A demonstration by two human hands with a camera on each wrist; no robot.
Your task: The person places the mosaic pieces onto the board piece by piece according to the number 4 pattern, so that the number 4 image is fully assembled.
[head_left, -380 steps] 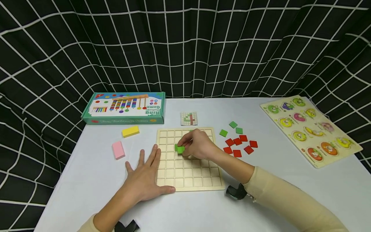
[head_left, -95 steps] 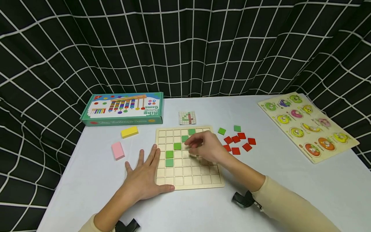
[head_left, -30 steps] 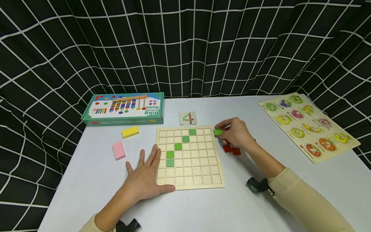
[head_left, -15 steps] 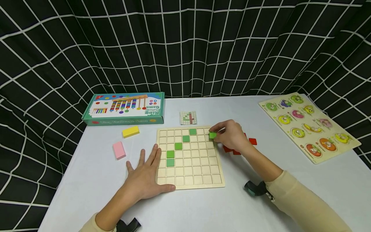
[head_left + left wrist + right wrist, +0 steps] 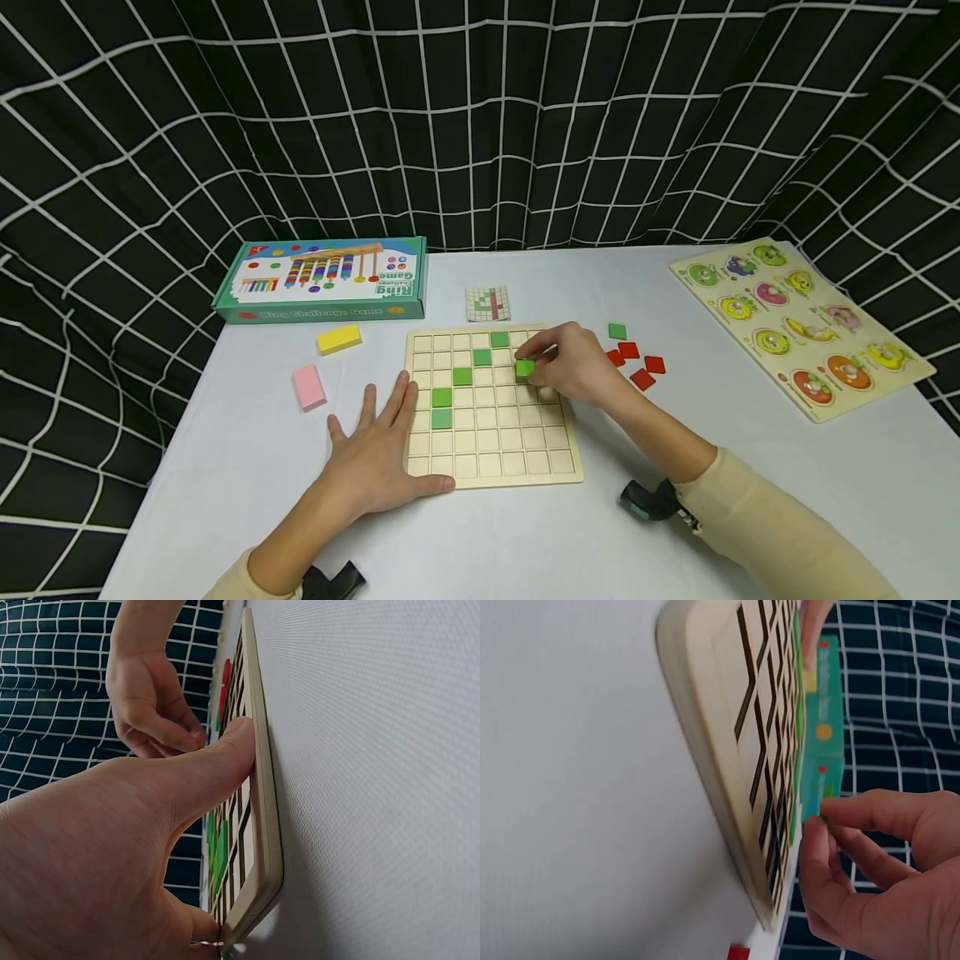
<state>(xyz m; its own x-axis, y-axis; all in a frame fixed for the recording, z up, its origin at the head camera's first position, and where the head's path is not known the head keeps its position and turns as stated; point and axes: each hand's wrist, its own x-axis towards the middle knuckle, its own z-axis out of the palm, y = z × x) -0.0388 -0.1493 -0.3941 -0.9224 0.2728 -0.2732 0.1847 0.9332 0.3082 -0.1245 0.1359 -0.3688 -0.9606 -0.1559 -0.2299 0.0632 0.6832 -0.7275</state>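
Observation:
In the head view a pale wooden grid board lies on the table. Several green tiles sit in its squares, running from the back edge down toward the left. My right hand pinches one green square tile between thumb and fingers over the right part of the board. The right wrist view shows that hand with the tile mostly hidden by the fingertips. My left hand is spread at the board's left edge, its thumb on the front rim; the left wrist view shows the thumb pressing the rim.
One green tile and several red tiles lie right of the board. Behind it is a small pattern card. A game box, a yellow block and a pink block stand left; a fruit puzzle board lies right.
Within the last second my right hand has carried the green tile from the board's right side leftward over its squares. More green tiles lie on the board than 12.7 seconds ago. My left hand stays put.

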